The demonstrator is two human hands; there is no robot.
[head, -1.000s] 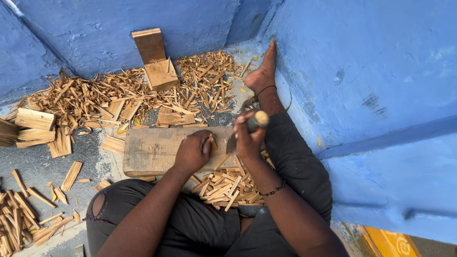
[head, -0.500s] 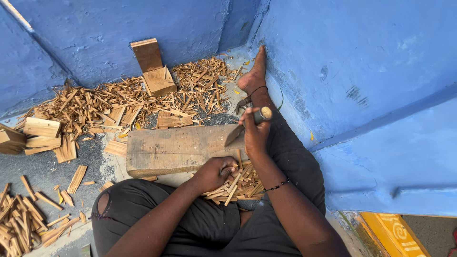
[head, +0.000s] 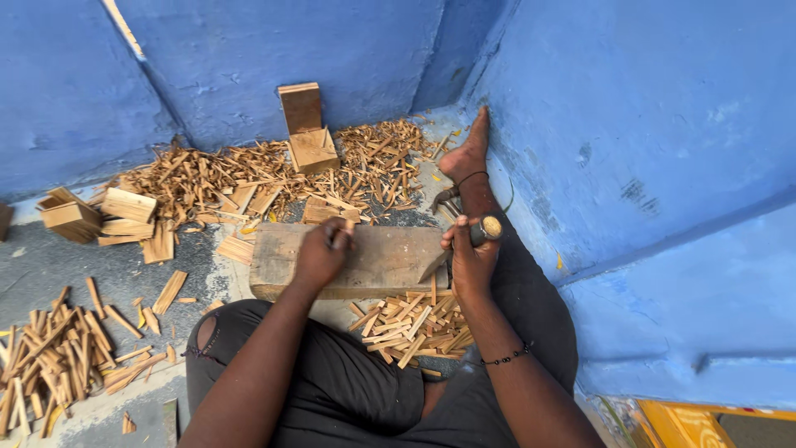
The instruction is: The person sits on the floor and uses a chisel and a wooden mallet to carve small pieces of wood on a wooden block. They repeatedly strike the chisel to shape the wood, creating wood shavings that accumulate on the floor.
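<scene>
Sitting on the floor in a blue-walled corner, the person works over a thick wooden block (head: 365,261) that lies flat across the front of their legs. Their left hand (head: 322,251) rests on top of the block, fingers curled tight around a small stick of wood (head: 347,231) held upright against the surface. Their right hand (head: 471,253) is closed in a fist around the handle of a knife (head: 464,242), whose blade angles down to the block's right end. Just below the block, between the knees, lies a loose pile of split sticks (head: 414,319). More sticks are heaped at the far left (head: 50,365), and chips and wood offcuts (head: 249,174) litter the floor beyond.
</scene>
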